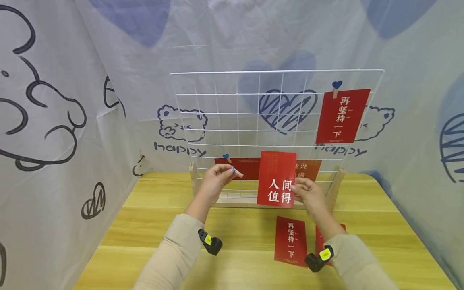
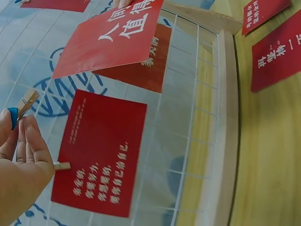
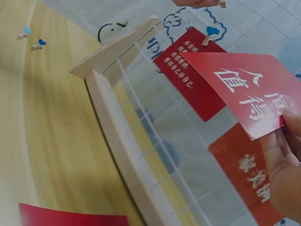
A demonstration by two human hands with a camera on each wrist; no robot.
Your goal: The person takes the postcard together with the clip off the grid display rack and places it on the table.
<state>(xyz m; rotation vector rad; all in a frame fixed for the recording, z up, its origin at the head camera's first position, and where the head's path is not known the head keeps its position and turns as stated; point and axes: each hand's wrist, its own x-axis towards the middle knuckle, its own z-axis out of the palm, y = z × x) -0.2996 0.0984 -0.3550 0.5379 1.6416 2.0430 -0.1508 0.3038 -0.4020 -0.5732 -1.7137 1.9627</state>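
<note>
My left hand (image 1: 214,181) pinches a small wooden clothespin (image 2: 28,101) with a blue heart, in front of the white wire grid (image 1: 237,121). In my right hand (image 1: 311,196), a red card (image 1: 277,169) with white characters is held by its lower right edge between thumb and fingers. The card stands before the grid's lower middle and partly covers an orange-red card (image 1: 308,167). Left of it hangs a dark red card (image 2: 101,150), with a blue-heart clothespin (image 3: 210,35) at its edge. Another red card (image 1: 342,117) hangs upper right under a clothespin (image 1: 336,86).
Two red cards lie on the yellow wooden table (image 1: 243,262): one card (image 1: 291,241) shows fully, the other (image 1: 320,243) is partly behind my right wrist. Two loose clothespins (image 3: 38,44) lie at the table's left in the right wrist view. Wooden feet (image 1: 335,187) hold the grid.
</note>
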